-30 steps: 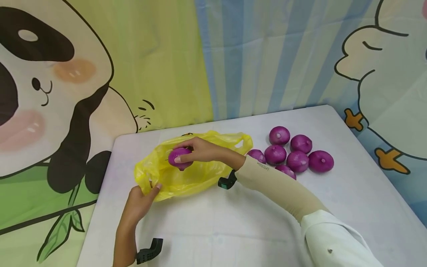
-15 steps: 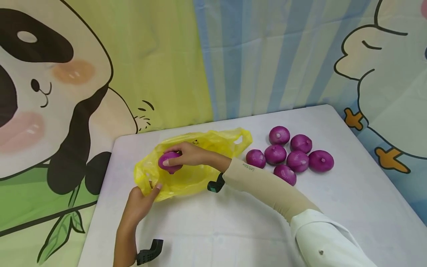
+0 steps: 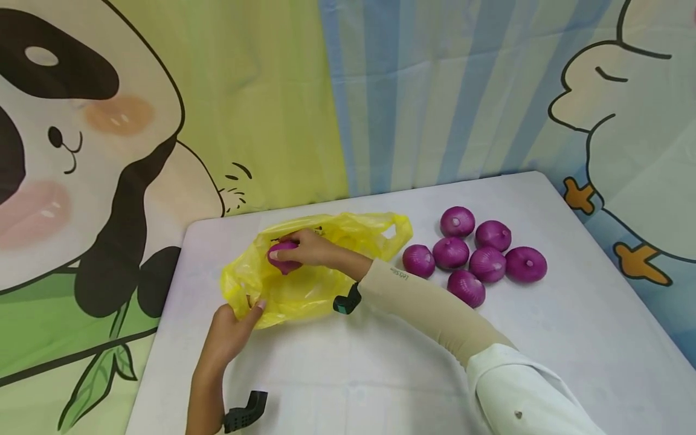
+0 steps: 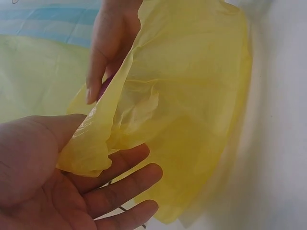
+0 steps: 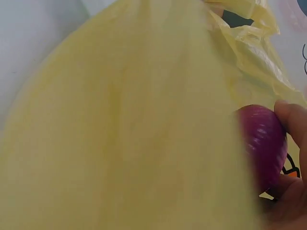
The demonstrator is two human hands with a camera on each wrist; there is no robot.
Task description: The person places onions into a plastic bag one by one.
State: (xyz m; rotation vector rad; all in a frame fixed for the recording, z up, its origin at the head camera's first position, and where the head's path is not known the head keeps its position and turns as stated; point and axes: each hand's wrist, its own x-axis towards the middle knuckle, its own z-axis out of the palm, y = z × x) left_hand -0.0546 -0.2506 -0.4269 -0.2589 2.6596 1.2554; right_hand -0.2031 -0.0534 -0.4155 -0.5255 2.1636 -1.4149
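A red onion point(image 3: 285, 258) is gripped between the thumb and fingers of my right hand point(image 3: 311, 248), inside the mouth of a yellow plastic bag point(image 3: 321, 287). My left hand point(image 3: 234, 329) pinches the bag's near-left edge and holds it up. In the left wrist view, the left thumb and index finger have the bag's rim point(image 4: 91, 153) between them, while the other fingers point(image 4: 129, 189) extend beneath it. The right wrist view shows the onion point(image 5: 266, 143) beside the right thumb, partly hidden by the bag's film. What lies at the bottom of the bag is hidden.
Several more red onions point(image 3: 487, 264) lie in a loose group on the white table point(image 3: 353, 374), right of the bag. One bag handle loop point(image 3: 402, 229) spreads toward them. A printed cloth point(image 3: 283, 109) hangs behind the table.
My right hand has moved left with the onion, bringing it further into the bag; the onion now looks tilted. The left hand keeps its hold on the bag's edge.
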